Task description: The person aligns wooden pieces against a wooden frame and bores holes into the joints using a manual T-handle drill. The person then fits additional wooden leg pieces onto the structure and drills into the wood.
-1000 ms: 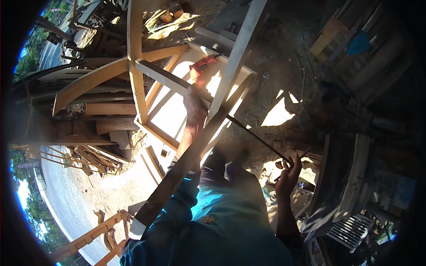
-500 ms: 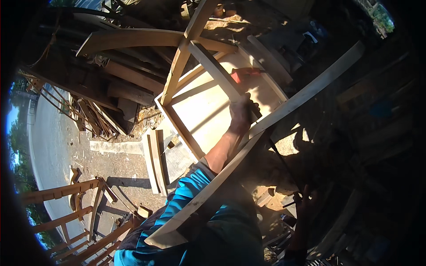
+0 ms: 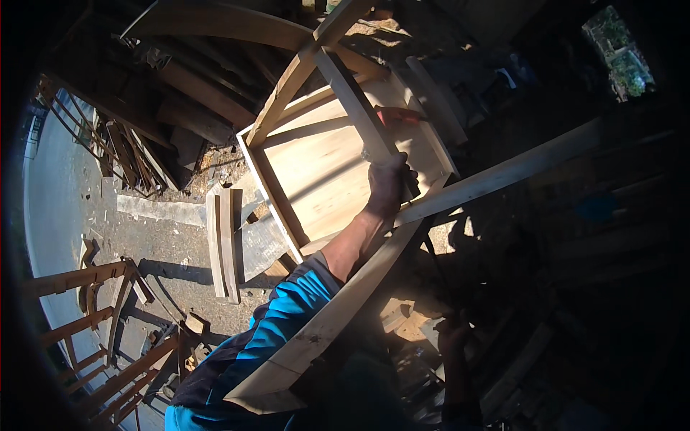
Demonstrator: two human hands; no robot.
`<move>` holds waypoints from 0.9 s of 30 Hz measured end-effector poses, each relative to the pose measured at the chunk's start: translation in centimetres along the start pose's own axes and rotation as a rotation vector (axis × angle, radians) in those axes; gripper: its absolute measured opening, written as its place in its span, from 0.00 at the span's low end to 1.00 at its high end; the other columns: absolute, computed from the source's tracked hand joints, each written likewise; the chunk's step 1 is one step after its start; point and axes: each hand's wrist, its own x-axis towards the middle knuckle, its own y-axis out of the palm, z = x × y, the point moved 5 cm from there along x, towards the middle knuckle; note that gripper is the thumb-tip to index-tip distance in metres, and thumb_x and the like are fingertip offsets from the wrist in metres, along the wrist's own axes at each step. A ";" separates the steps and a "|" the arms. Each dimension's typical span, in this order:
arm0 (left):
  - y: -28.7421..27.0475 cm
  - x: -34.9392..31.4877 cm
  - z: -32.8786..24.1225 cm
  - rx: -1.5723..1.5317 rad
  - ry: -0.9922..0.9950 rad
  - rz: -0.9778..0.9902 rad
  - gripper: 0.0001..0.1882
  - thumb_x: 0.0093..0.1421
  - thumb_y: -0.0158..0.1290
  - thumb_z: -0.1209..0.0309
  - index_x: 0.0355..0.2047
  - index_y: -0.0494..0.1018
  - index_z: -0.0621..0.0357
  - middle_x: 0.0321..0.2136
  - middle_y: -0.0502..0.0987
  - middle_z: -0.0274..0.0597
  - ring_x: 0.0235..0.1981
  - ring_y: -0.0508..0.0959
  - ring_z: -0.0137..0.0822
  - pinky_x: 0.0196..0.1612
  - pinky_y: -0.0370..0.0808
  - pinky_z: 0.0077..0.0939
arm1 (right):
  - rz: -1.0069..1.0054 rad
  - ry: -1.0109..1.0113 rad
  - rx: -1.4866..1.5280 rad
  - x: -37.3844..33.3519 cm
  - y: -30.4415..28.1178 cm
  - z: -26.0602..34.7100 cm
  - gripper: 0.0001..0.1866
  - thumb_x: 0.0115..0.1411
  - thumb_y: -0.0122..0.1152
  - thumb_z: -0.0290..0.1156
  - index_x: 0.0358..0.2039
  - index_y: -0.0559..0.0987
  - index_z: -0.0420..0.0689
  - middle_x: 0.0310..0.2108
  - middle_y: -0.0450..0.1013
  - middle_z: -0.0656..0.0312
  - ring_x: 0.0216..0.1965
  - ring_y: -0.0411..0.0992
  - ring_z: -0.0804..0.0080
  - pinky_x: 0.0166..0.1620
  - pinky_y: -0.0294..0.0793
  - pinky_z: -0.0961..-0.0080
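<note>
My left hand (image 3: 388, 183) is closed around the lower end of a straight wooden rail (image 3: 356, 104), which slants across a shallow wooden box with a panel bottom (image 3: 309, 179). Crossed curved boards (image 3: 284, 93) stand at the rail's far end. Close by my left hand, a pale board (image 3: 496, 181) meets a long curved board (image 3: 323, 334) that passes over my sleeve. Low on the right, in shade, my right hand (image 3: 453, 334) is closed on the near end of a thin dark rod-like tool (image 3: 434, 255). The rod's far end lies near the boards' joint; its kind is unclear.
A red object (image 3: 399, 115) is at the box's far side. Two loose wooden strips (image 3: 224, 244) lie on the ground at left, near a slatted wooden frame (image 3: 108, 337). Stacked timber (image 3: 201, 93) is behind. The right side is deep in shadow.
The view has shifted, so the box and boards appear slightly displaced. My left hand keeps its grip on the rail. My right hand and the rod now appear farther left, nearer the curved board.
</note>
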 end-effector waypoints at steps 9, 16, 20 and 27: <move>1.2 -0.4 0.4 -0.015 -0.028 0.039 0.12 0.54 0.55 0.65 0.34 0.67 0.56 0.21 0.70 0.38 0.21 0.77 0.35 0.24 0.77 0.32 | -0.007 0.005 0.063 -4.5 1.3 1.9 0.16 0.66 0.45 0.43 0.44 0.74 0.46 0.17 0.62 0.70 0.15 0.53 0.81 0.21 0.55 0.81; 1.1 0.4 1.2 -0.076 -0.052 0.150 0.17 0.54 0.60 0.60 0.34 0.66 0.56 0.21 0.70 0.38 0.22 0.78 0.36 0.25 0.78 0.33 | -0.501 -0.741 -0.748 -6.7 1.9 2.9 0.20 0.64 0.48 0.35 0.55 0.63 0.43 0.28 0.66 0.62 0.24 0.64 0.75 0.27 0.68 0.78; 0.2 0.2 0.9 -0.037 -0.062 -0.001 0.17 0.52 0.57 0.65 0.40 0.69 0.60 0.25 0.71 0.39 0.19 0.76 0.35 0.24 0.77 0.30 | -0.365 -0.414 -0.678 -5.8 0.9 2.7 0.21 0.64 0.46 0.35 0.55 0.61 0.41 0.29 0.64 0.62 0.22 0.64 0.73 0.22 0.67 0.79; -0.4 0.2 0.6 -0.032 -0.030 -0.032 0.14 0.53 0.55 0.66 0.36 0.68 0.60 0.20 0.70 0.40 0.19 0.76 0.36 0.23 0.76 0.30 | -0.093 0.677 -0.455 -5.9 2.4 6.1 0.21 0.64 0.45 0.47 0.52 0.69 0.49 0.16 0.59 0.65 0.15 0.60 0.72 0.17 0.58 0.74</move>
